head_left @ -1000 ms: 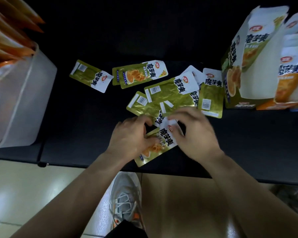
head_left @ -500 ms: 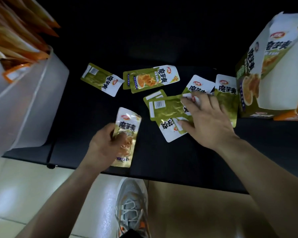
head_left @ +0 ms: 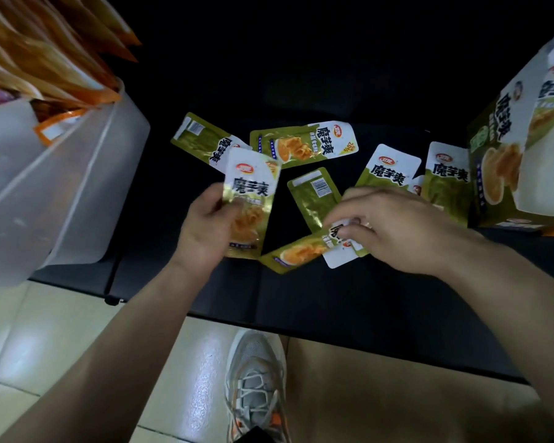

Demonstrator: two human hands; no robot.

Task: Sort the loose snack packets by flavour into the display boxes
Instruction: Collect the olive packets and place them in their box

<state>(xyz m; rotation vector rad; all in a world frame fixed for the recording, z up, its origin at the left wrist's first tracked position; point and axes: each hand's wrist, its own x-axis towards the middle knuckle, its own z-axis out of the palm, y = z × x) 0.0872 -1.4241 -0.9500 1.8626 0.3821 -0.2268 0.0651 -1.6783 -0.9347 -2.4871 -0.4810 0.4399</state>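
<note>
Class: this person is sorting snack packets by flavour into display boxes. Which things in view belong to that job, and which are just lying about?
Job: left hand, gripping the held packet; right hand, pinching the front packet; loose packets on the table; display box.
Lying about: plastic tub of orange packets; shoe; floor tiles.

shop or stockroom by the look, printed display box (head_left: 493, 123) beyond the right hand (head_left: 397, 231), clear bin (head_left: 61, 187) of orange packets (head_left: 45, 59) beyond the left hand (head_left: 205, 231), same-brand green packets (head_left: 304, 143) around both on a black table (head_left: 333, 298), tiled floor (head_left: 45, 330) beneath
</note>
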